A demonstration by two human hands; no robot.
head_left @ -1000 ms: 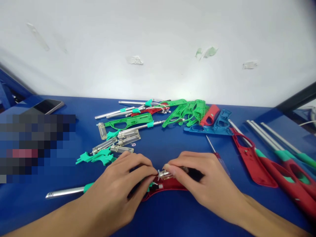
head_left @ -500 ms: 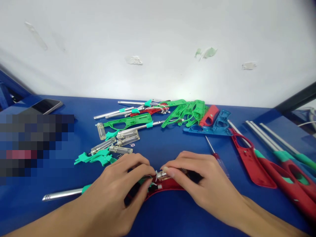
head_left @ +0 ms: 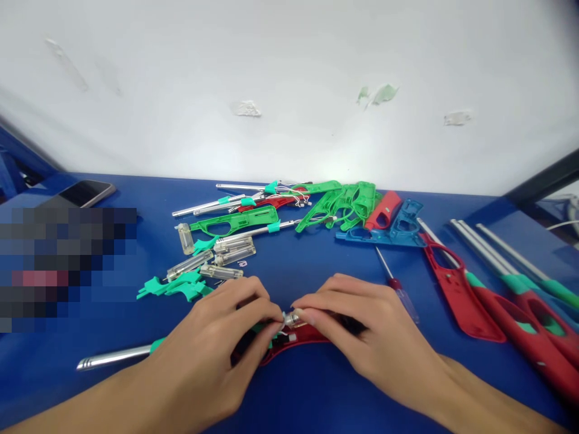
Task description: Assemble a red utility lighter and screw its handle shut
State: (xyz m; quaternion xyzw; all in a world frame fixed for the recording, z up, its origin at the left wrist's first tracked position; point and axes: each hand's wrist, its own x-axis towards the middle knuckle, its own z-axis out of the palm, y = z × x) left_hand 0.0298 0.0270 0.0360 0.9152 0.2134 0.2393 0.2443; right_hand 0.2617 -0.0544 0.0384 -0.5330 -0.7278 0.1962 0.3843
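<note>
In the head view a red lighter shell half [head_left: 305, 336] lies beneath both hands, with a metal tube [head_left: 113, 357] and green collar sticking out on the left. My right hand [head_left: 371, 319] is closed, thumb and fingers gripping a clear fuel tank [head_left: 295, 318] over the shell. My left hand [head_left: 230, 337] is closed too; its thumb and index fingertips pinch right at the tank's nozzle end, and what they hold is too small to make out. A thin white wire and a black part with a white end show below these fingertips. Much of the shell is hidden.
Several clear tanks [head_left: 235, 256], green triggers [head_left: 187, 285], metal tubes [head_left: 205, 205] and green shell halves [head_left: 359, 205] lie behind. A blue shell half [head_left: 384, 239], a screwdriver [head_left: 394, 283] and red lighters [head_left: 527, 337] are at right. A phone [head_left: 85, 193] lies far left.
Both hands and the red shell have shifted very slightly left. My left fingertips are closer to the tank's nozzle end, and the grips look the same.
</note>
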